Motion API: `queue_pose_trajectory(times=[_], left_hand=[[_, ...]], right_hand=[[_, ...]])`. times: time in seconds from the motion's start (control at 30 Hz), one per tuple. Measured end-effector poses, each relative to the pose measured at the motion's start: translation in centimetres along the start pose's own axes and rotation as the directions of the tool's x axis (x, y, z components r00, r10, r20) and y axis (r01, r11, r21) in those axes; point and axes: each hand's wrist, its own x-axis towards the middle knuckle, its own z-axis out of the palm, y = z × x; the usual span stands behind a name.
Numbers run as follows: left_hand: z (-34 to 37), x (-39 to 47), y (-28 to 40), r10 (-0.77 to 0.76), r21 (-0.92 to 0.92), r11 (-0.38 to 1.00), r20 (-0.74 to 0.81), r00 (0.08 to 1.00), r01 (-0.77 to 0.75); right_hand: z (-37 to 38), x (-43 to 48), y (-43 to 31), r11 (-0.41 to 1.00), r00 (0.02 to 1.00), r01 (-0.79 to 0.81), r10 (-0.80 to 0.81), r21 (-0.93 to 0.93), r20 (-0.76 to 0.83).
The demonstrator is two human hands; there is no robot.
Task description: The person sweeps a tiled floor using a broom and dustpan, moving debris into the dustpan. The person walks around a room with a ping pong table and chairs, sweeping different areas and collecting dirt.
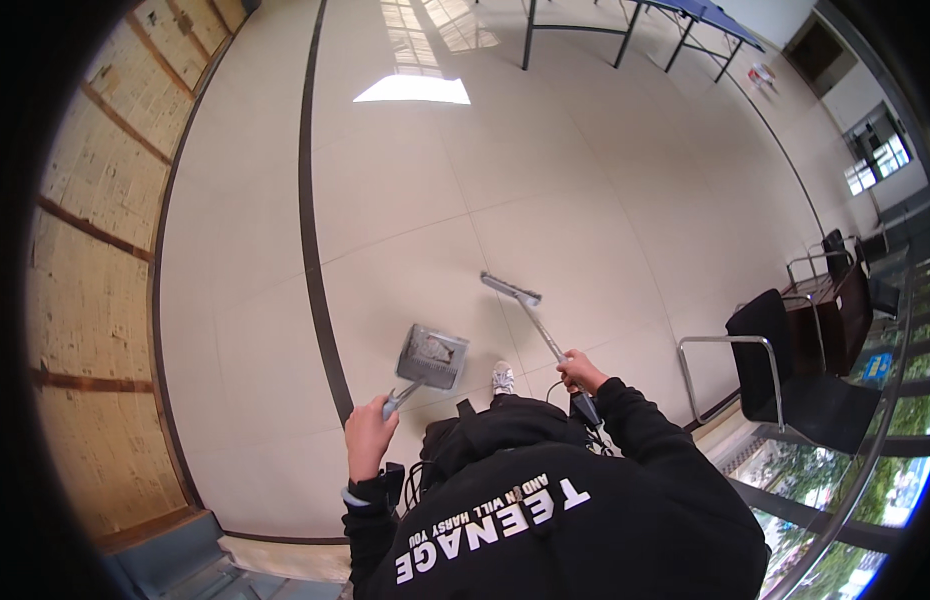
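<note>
My left hand point(372, 435) is closed around the handle of a grey long-handled dustpan point(433, 358), held over the tiled floor just left of my shoe. Some crumpled light and brown debris lies in the pan. In my right hand point(581, 370) is the metal pole of a broom point(541, 330). Its grey head point(511, 289) with short bristles is out in front, ahead and to the right of the dustpan, and apart from it. Whether the broom head touches the floor I cannot tell.
Pale floor tiles point(405, 180) carry a dark stripe point(309, 225) on the left. Papered wooden panels point(97, 277) line the left side. A blue table-tennis table point(686, 9) stands far ahead. A black chair point(761, 360) and a dark wooden table point(847, 311) are at right, beside windows.
</note>
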Motion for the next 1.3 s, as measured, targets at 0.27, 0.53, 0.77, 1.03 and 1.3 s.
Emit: queue_pose_trajectory(times=[0.27, 0.53, 0.77, 1.03, 1.3], left_hand=[[-1.8, 9.1, 9.6, 0.154, -0.021, 0.988, 0.078, 0.985, -0.153], [-1.6, 17.9, 18.4, 0.402, -0.040, 0.916, 0.100, 0.910, -0.400], [-0.5, 25.2, 22.8, 0.439, -0.001, 0.898, 0.078, 0.895, -0.441], [0.1, 33.6, 25.4, 0.377, -0.073, 0.926, 0.128, 0.917, -0.371], [2.3, 40.7, 30.2, 0.400, -0.110, 0.915, 0.133, 0.907, -0.387]], right_hand=[[-6.1, -1.5, 3.8, 0.972, 0.974, -0.023, 0.074, 0.234, -0.213], [-8.7, -4.8, 6.0, 0.848, 0.959, -0.078, 0.207, 0.524, -0.193], [-10.9, -4.4, 1.7, 0.791, 0.964, -0.036, 0.188, 0.611, -0.186], [-15.0, 3.4, -11.1, 0.903, 0.956, 0.003, 0.124, 0.430, -0.266], [-18.7, 7.6, -19.3, 0.874, 0.939, 0.092, 0.084, 0.477, -0.334]])
